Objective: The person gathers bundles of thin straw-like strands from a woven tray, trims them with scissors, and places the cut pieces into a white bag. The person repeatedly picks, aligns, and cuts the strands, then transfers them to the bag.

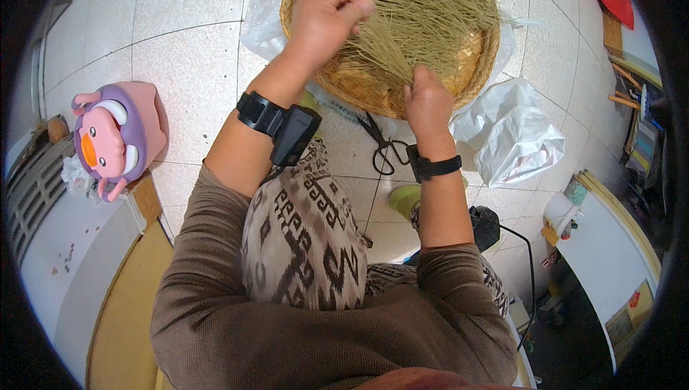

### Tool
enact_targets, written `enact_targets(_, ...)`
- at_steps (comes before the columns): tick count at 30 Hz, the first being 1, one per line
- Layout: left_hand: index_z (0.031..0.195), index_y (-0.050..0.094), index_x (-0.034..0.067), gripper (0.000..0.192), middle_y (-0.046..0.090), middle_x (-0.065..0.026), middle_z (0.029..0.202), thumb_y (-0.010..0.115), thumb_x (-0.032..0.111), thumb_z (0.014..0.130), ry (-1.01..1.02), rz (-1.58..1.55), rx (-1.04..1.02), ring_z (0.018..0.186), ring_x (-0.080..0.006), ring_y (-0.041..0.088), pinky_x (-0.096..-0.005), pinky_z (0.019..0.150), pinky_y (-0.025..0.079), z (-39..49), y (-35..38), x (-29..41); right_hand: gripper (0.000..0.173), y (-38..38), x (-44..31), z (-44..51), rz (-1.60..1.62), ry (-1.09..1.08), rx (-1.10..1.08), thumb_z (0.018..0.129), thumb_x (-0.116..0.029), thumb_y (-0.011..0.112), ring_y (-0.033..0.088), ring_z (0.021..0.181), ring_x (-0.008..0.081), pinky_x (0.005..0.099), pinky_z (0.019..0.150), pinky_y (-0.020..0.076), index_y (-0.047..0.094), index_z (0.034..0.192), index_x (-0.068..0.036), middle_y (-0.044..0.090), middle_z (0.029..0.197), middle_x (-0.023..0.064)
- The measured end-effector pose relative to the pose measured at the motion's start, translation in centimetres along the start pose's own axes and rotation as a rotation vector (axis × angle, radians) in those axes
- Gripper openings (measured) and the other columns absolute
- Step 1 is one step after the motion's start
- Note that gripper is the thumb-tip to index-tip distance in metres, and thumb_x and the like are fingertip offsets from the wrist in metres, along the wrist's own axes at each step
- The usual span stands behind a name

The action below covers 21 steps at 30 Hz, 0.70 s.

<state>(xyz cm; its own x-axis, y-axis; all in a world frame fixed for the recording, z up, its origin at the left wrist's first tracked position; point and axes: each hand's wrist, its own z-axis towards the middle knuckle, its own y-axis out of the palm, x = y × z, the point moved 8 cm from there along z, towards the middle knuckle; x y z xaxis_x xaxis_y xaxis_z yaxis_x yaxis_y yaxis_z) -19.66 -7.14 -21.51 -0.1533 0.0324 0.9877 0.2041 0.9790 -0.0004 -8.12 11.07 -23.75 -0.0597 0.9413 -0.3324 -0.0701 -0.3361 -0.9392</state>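
Note:
A round woven basket [487, 75] at the top of the view holds a thick layer of thin, dry, greenish stalks [420, 2]. My right hand [430, 102] is closed on the narrow end of a bundle of stalks [385, 45] at the basket's near rim. Over the basket's left part is my left hand [334, 18], its fingers curled with thumb and fingertips close together, beside the spread end of the bundle; whether it grips any stalk cannot be made out. Black-handled scissors [383, 145] lie on the floor below the basket, left of my right wrist.
A crumpled white plastic bag [517, 134] lies right of the basket, and clear plastic sheeting [264, 18] shows under its left side. A pink and purple child's potty seat [121, 137] stands at left. A black cable [530, 261] runs at lower right.

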Motion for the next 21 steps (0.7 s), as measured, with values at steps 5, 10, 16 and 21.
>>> enact_targets(5,0.089,0.066,0.004,0.013,0.062,0.0003,0.076,0.063,0.017,0.089,0.049,-0.077,0.105,0.063,-0.0043,0.052,-0.0183,0.056,0.04,1.4,-4.8,0.4,0.023,0.4,2.3,-1.0,-0.059,0.078,-0.07,0.069,-0.008,0.07,0.06,0.069,0.0361,0.0443,0.057,0.0472,0.054,0.086,-0.006,0.06,0.074,0.015)
enact_targets(10,0.095,0.06,0.0,0.014,0.065,-0.0154,0.096,0.054,0.012,0.092,0.095,-0.454,0.126,0.089,-0.0208,0.064,-0.0271,0.07,0.051,1.8,-8.3,0.3,0.021,0.4,3.3,-1.2,-0.095,0.09,-0.038,0.07,-0.009,0.07,0.06,0.067,0.0371,0.0456,0.056,0.0472,0.053,0.081,-0.005,0.06,0.07,0.0155)
enact_targets(16,0.09,0.056,0.001,0.009,0.061,-0.0108,0.084,0.053,0.01,0.09,0.074,-0.544,0.05,0.074,-0.0177,0.062,-0.0352,0.073,0.055,1.3,-9.7,0.8,0.021,0.4,3.9,-0.7,-0.141,0.173,-0.069,0.071,-0.01,0.071,0.06,0.067,0.0373,0.0456,0.056,0.0475,0.051,0.078,-0.005,0.06,0.069,0.0155)
enact_targets(21,0.092,0.057,0.006,0.009,0.049,0.0039,0.068,0.059,0.014,0.089,-0.232,-0.423,0.015,0.056,-0.0048,0.041,-0.0204,0.05,0.035,-0.9,0.3,-4.2,0.022,0.3,2.0,0.2,-0.136,0.116,-0.016,0.07,-0.01,0.071,0.06,0.068,0.0372,0.0453,0.056,0.0474,0.051,0.079,-0.005,0.06,0.072,0.0154)
